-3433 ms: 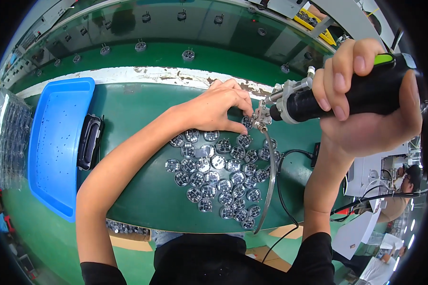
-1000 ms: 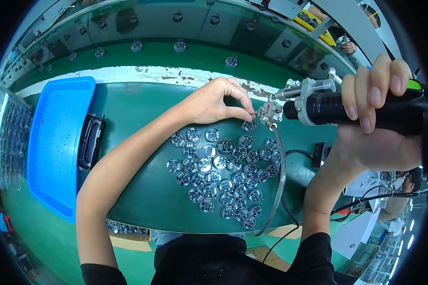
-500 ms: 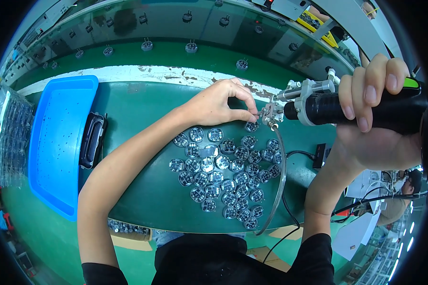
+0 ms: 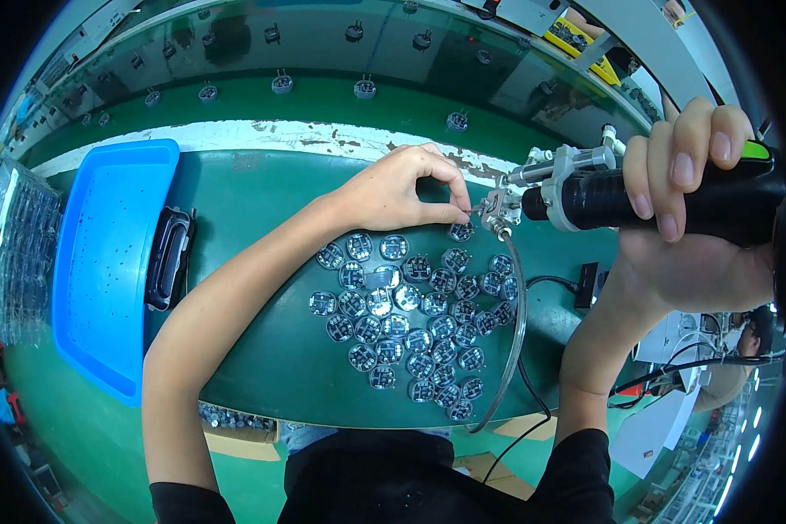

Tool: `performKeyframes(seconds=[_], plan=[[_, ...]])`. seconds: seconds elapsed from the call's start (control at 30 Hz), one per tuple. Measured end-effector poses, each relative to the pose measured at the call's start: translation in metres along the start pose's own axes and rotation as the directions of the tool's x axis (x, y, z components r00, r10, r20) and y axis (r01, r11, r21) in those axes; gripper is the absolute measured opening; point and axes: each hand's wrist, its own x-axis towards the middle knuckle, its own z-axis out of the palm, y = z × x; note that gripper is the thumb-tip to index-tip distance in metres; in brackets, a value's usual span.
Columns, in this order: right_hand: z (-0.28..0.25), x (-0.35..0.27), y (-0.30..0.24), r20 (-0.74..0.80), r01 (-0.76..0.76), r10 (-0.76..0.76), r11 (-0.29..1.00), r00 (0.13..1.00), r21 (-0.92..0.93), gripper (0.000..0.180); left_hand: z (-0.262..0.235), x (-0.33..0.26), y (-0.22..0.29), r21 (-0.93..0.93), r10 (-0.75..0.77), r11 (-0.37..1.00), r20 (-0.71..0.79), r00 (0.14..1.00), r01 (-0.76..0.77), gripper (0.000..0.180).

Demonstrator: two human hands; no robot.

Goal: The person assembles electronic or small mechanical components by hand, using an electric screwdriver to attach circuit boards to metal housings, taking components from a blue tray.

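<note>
My right hand is wrapped around a black power screwdriver, held level with its tip to the left. On its tip sits a metal nose block with a small air cylinder alongside and a clear hose running down. The thumb and forefinger of my left hand pinch together right at the nose block. What they hold is too small to make out. Just below those fingertips lies one round metal part with a circuit face. Many similar round parts lie grouped on the green table.
To the left is a blue tray with a black holder beside it. Beyond the white-edged border, a green conveyor carries spaced round parts. A black cable hangs over the front edge. A yellow bin stands far right.
The parts on the conveyor have shifted a little to the right. My left fingertips have moved very slightly left, while my right hand and the screwdriver stay in place.
</note>
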Motion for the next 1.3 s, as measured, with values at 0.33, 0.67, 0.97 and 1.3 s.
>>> performKeyframes(seconds=[0.33, 0.67, 0.97, 1.3], plan=[[0.012, 0.003, 0.004, 0.000, -0.002, 0.002, 1.000, 1.000, -0.023, 0.057, 0.000, -0.001, 0.000, -0.006, 0.019, 1.000, -0.004, 1.000, -0.019, 0.010], [0.010, 0.006, 0.006, -0.054, -0.074, 0.072, 0.996, 0.996, -0.040, 0.047, -0.001, -0.004, 0.000, 0.266, 0.005, 0.963, 0.149, 0.989, -0.045, 0.032], [0.015, 0.007, 0.021, -0.082, -0.103, 0.098, 0.993, 0.992, -0.055, 0.050, -0.001, -0.003, 0.002, 0.234, -0.018, 0.972, 0.159, 0.987, -0.020, 0.028], [0.019, 0.010, 0.022, -0.077, -0.135, 0.128, 0.986, 0.989, -0.099, 0.050, 0.000, -0.006, 0.004, 0.233, -0.022, 0.972, 0.149, 0.989, -0.013, 0.029]])
